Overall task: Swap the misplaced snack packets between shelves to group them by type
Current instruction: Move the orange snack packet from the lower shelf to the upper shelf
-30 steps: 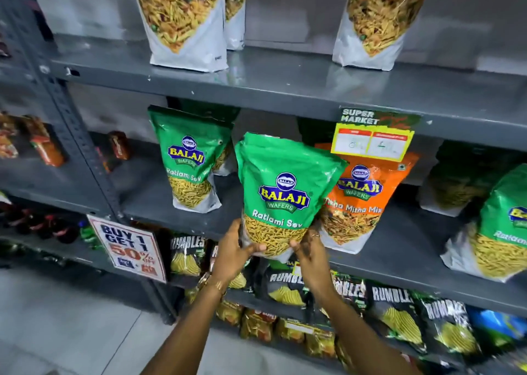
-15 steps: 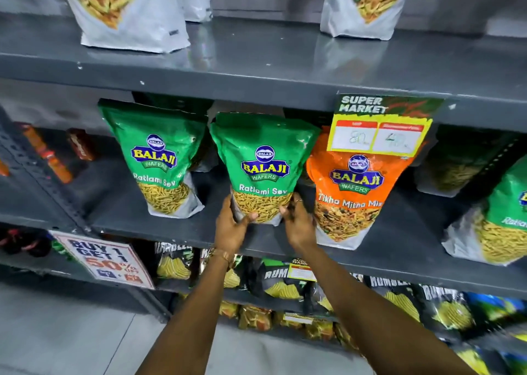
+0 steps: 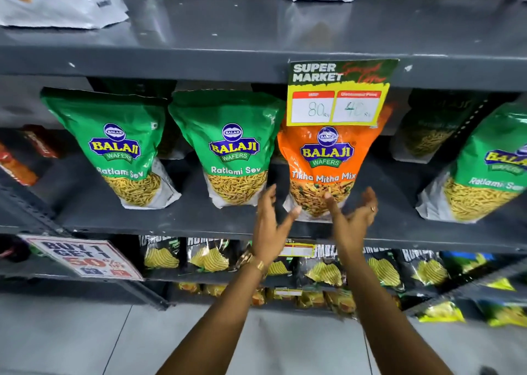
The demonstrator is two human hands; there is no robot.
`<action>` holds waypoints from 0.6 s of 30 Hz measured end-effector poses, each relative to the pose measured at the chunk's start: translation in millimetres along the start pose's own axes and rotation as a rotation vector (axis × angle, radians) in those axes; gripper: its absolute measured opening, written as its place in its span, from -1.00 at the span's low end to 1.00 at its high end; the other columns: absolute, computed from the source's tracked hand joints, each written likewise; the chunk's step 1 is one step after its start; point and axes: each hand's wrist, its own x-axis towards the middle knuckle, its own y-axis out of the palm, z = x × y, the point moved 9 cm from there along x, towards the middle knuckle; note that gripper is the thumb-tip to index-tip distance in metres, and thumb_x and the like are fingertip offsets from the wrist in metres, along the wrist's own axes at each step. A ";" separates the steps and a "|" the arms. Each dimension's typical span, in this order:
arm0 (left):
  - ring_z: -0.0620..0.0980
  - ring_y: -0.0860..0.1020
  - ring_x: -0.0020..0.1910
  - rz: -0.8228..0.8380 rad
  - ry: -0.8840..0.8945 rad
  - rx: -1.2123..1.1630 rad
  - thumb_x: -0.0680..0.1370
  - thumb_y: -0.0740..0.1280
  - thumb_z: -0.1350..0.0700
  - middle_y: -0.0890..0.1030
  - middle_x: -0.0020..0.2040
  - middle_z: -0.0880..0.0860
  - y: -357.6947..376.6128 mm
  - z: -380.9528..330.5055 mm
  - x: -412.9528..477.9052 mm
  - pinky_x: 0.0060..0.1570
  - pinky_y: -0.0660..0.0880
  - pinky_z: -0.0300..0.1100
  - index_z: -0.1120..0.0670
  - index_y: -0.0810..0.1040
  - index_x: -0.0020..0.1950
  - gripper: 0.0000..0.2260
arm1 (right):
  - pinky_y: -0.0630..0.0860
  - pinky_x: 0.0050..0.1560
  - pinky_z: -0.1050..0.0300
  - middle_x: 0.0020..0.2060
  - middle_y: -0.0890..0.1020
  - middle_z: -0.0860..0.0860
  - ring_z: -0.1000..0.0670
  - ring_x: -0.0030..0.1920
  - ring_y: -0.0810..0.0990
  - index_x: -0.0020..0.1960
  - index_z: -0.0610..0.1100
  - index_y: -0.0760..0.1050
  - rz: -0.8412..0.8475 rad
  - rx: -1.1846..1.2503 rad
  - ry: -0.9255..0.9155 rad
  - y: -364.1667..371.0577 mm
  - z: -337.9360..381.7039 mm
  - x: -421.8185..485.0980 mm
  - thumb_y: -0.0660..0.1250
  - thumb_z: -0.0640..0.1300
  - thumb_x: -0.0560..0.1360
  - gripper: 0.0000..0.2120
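An orange Tikha Mitha Mix packet stands upright on the middle shelf, between green Ratlami Sev packets. One green packet stands just to its left, another farther left, and a third leans at the right. My left hand and my right hand are open, one at each lower corner of the orange packet, fingers spread and not gripping it. White-bottomed packets stand on the top shelf.
A yellow price tag hangs from the top shelf's edge over the orange packet's top. Black chip bags fill the lower shelf. A "Buy 1 Get 1" sign hangs at the lower left. Grey floor tiles lie below.
Both hands let go of the green Ratlami Sev packet, now standing on the middle shelf, and moved right to either side of the orange packet. The camera moved closer.
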 end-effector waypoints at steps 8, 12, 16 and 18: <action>0.13 0.54 0.26 0.120 -0.082 -0.108 0.45 0.43 0.03 0.57 0.28 0.18 43.5 2.2 22.6 0.26 0.48 -0.03 0.18 0.35 0.36 -0.45 | 0.56 0.16 0.13 0.23 0.59 -0.12 0.04 0.17 0.57 0.34 -0.15 0.38 0.413 -0.057 -0.010 -1.7 -9.8 21.3 0.40 -0.15 0.46 -0.53; 0.10 0.56 0.22 0.171 -0.073 -0.096 0.46 0.46 0.15 0.60 0.20 0.11 51.0 -4.8 7.5 0.24 0.49 0.00 0.06 0.40 0.25 -0.58 | 0.51 -0.10 0.39 0.16 0.61 -0.17 -0.08 0.12 0.58 0.28 -0.24 0.39 0.367 -0.115 -0.026 -34.1 -6.9 4.0 0.41 -0.20 0.45 -0.56; 0.08 0.59 0.23 0.223 -0.082 -0.109 0.31 0.49 0.02 0.64 0.21 0.12 57.0 -11.4 -22.9 0.26 0.50 0.15 -0.12 0.48 0.13 -0.57 | 0.52 -0.17 0.29 -0.10 0.67 0.00 0.02 -0.06 0.63 0.06 -0.12 0.51 0.406 -0.192 0.028 -73.7 4.6 -16.9 0.52 -0.27 0.31 -0.64; 0.04 0.62 0.18 0.218 -0.064 -0.111 0.30 0.50 0.05 0.67 0.15 0.09 57.6 -23.1 -44.0 0.22 0.53 0.17 -0.13 0.52 0.08 -0.62 | 0.53 -0.15 0.19 -0.17 0.68 0.09 0.07 -0.12 0.66 -0.11 -0.02 0.55 0.408 -0.265 0.024 -99.0 15.8 -26.9 0.58 -0.25 0.21 -0.66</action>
